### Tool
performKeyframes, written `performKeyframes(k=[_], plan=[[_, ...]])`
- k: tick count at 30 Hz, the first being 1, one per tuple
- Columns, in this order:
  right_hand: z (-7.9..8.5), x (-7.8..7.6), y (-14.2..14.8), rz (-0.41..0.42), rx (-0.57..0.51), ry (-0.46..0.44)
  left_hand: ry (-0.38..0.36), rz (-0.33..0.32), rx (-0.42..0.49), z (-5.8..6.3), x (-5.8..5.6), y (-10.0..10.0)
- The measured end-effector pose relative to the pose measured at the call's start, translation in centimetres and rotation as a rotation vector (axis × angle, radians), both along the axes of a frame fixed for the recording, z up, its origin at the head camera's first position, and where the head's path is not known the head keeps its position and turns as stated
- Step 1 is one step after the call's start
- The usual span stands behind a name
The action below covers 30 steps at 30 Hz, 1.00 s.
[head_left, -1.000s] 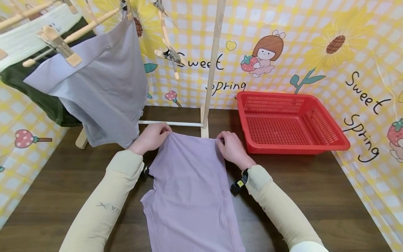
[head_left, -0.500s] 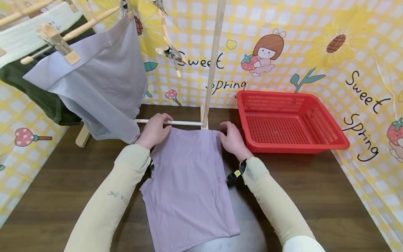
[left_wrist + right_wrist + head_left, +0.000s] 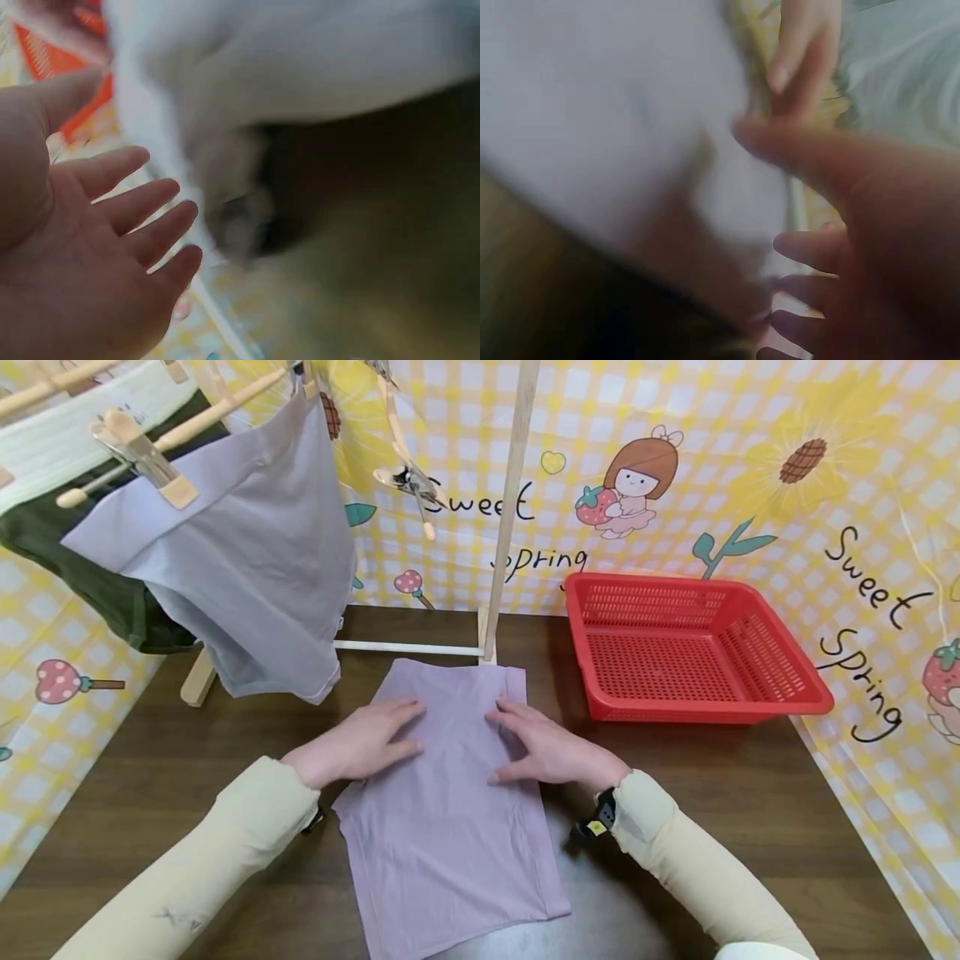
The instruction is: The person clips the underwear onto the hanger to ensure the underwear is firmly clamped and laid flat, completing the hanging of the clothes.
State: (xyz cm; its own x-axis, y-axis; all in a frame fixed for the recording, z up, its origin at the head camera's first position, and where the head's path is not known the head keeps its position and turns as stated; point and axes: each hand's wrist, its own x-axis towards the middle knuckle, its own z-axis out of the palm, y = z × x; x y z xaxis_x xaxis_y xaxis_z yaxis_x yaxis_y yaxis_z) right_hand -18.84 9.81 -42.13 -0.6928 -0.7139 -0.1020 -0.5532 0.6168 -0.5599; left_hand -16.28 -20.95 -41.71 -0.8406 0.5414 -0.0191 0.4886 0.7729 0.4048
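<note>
A pair of lavender shorts (image 3: pixel 457 843) lies spread flat on the brown table, with a wide band along its right side and a notch at its left. My left hand (image 3: pixel 367 739) is over its upper left part, fingers spread and pointing inward. Opposite, my right hand (image 3: pixel 551 747) is over the upper right part, fingers also apart. Neither hand grips the cloth. In the left wrist view, the left hand (image 3: pixel 97 202) has its fingers extended beside the blurred cloth. The right wrist view shows the right hand (image 3: pixel 870 232) with loosely bent fingers near the cloth.
A red plastic basket (image 3: pixel 701 706) stands at the back right. At the left, grey shorts (image 3: pixel 262 560) and a dark green garment (image 3: pixel 97 568) hang from clip hangers. A wooden rack post (image 3: pixel 510 518) and a white bar (image 3: pixel 408 648) rise behind the shorts.
My hands have let go of the far corners of the shorts and come back over the cloth. Before that, the shorts were pulled slightly away from me and laid down flatter.
</note>
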Motion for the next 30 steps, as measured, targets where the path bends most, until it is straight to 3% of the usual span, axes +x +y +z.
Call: performKeyframes(k=[3,8,13,16,19,21,23,26,30], plan=[[-0.5,0.3,0.9,0.021,0.091,-0.030,-0.032,-0.019,-0.084,-1.5,1.2,-0.9],[-0.9,-0.2,2.1,0.002,0.160,0.000,-0.044,0.012,-0.152,-3.0,1.1,-2.2],[-0.8,-0.2,1.9,-0.008,0.118,-0.004,-0.029,0.027,-0.135,-1.8,1.4,-1.6],[-0.3,0.6,1.4,-0.014,0.062,0.024,0.057,0.007,-0.089,-0.7,2.4,-0.5],[0.5,1.9,1.2,0.025,0.016,0.079,0.125,-0.079,-0.019,0.1,4.3,0.7],[1.4,3.1,1.3,0.084,0.019,0.078,0.078,-0.173,0.027,0.7,6.1,1.7],[2.3,4.6,1.5,0.164,0.058,0.022,-0.020,-0.268,0.041,1.0,8.1,2.5],[3.3,7.1,1.7,0.264,0.191,-0.065,-0.124,-0.358,-0.013,0.8,10.8,3.5],[2.9,9.4,1.6,0.326,0.362,-0.041,-0.074,-0.396,-0.129,0.3,12.7,4.2]])
